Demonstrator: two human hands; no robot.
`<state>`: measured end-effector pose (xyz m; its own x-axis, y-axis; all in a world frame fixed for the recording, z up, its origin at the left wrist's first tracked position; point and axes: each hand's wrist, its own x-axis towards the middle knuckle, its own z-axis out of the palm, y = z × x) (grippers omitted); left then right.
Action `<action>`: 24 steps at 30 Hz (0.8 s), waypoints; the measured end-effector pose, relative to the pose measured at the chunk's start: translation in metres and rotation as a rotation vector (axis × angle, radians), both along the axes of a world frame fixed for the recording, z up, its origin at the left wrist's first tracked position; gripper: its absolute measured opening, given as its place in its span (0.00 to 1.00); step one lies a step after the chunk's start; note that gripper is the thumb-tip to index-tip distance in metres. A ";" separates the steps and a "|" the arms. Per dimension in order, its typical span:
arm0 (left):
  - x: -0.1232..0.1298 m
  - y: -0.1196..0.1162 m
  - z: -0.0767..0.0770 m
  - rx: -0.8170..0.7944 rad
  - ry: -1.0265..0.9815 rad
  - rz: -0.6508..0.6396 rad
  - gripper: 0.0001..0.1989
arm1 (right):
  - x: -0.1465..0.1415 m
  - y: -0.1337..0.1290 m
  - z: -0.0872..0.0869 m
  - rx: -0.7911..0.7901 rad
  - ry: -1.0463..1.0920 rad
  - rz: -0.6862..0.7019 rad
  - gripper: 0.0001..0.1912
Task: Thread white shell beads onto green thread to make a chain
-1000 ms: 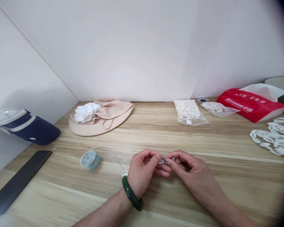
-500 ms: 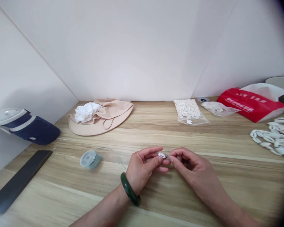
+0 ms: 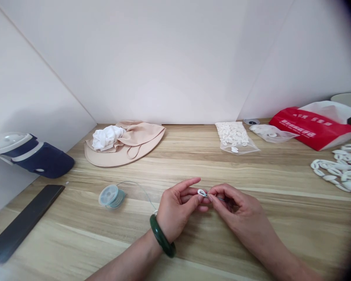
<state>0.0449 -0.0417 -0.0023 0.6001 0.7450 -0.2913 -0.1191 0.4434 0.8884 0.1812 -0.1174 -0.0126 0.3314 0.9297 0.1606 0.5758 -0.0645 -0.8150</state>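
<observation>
Between the thumb and fingers of my left hand [image 3: 179, 205] is a small white cowrie shell [image 3: 202, 192] with a dark slit. A green bangle [image 3: 161, 236] circles that wrist. My right hand [image 3: 236, 205] pinches a thin cord [image 3: 208, 195] right at the shell's end; its other fingers curl inward. From a clear spool [image 3: 112, 196] of pale blue cord on the left, a strand [image 3: 143, 188] runs to my left wrist, where a bit of white shows beside it. How the cord passes through the shell is too small to make out.
A zip bag of white shells [image 3: 233, 136], a smaller clear bag [image 3: 270, 132] and a red bag [image 3: 312, 127] lie at the back right. Strung shells [image 3: 339, 171] are at the right edge. Leftward are a beige hat [image 3: 140, 142], a dark blue bottle [image 3: 38, 156] and a black flat bar [image 3: 26, 220].
My left index finger has lifted slightly, and the shell has turned and shifted a little to the right. The right hand's pinch stays close to the shell's end.
</observation>
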 end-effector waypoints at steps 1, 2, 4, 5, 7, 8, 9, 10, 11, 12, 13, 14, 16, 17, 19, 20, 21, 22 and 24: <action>0.000 0.000 0.000 0.002 0.004 0.001 0.24 | 0.000 0.000 0.000 0.001 -0.006 0.000 0.05; 0.000 -0.001 0.000 0.003 0.007 0.003 0.24 | 0.000 0.000 -0.001 0.002 -0.011 0.000 0.04; 0.000 -0.001 -0.001 0.004 0.012 0.004 0.25 | 0.001 -0.001 -0.002 0.002 -0.016 0.002 0.04; 0.000 -0.002 -0.001 0.004 0.014 0.004 0.25 | 0.001 -0.001 -0.002 0.000 -0.016 0.004 0.04; 0.000 -0.002 -0.001 0.006 0.015 0.001 0.25 | 0.001 -0.001 -0.003 0.001 -0.016 0.006 0.04; 0.000 -0.002 -0.001 0.007 0.017 0.000 0.25 | 0.000 -0.001 -0.003 0.002 -0.015 0.006 0.04; 0.000 -0.001 -0.001 0.007 0.017 0.001 0.25 | 0.000 -0.001 -0.003 0.003 -0.013 0.006 0.04; 0.001 -0.001 -0.001 0.007 0.016 0.001 0.25 | 0.000 -0.001 -0.004 0.005 -0.011 0.004 0.04; 0.001 -0.001 -0.001 0.005 0.015 0.003 0.25 | 0.000 -0.001 -0.004 0.006 -0.009 0.005 0.04; 0.001 -0.001 -0.001 0.003 0.014 0.005 0.25 | 0.000 0.000 -0.004 0.004 -0.008 0.006 0.04; 0.001 -0.001 -0.001 0.003 0.012 0.006 0.25 | 0.000 0.000 -0.004 0.002 -0.008 0.009 0.04; 0.000 -0.001 -0.001 0.003 0.011 0.005 0.25 | -0.001 0.000 -0.004 0.001 -0.010 0.012 0.04; 0.000 -0.001 -0.002 0.006 0.014 0.002 0.25 | -0.001 0.000 -0.004 -0.007 -0.016 0.014 0.04; 0.000 -0.001 -0.002 0.008 0.014 0.000 0.25 | -0.001 0.000 -0.003 -0.012 -0.017 0.013 0.04; -0.001 -0.001 -0.002 0.007 0.018 -0.002 0.25 | -0.002 -0.001 -0.003 -0.013 -0.019 0.012 0.04; 0.000 -0.001 -0.002 0.004 0.020 0.000 0.25 | -0.002 -0.001 -0.003 -0.011 -0.018 0.011 0.04; 0.000 -0.001 -0.002 0.003 0.023 0.001 0.25 | -0.002 -0.001 -0.003 -0.008 -0.017 0.010 0.04; 0.000 -0.002 -0.002 0.002 0.026 0.001 0.25 | -0.002 -0.001 -0.003 -0.004 -0.015 0.010 0.04; 0.001 -0.002 -0.002 0.005 0.029 -0.001 0.25 | -0.001 -0.001 -0.002 -0.003 -0.009 0.009 0.04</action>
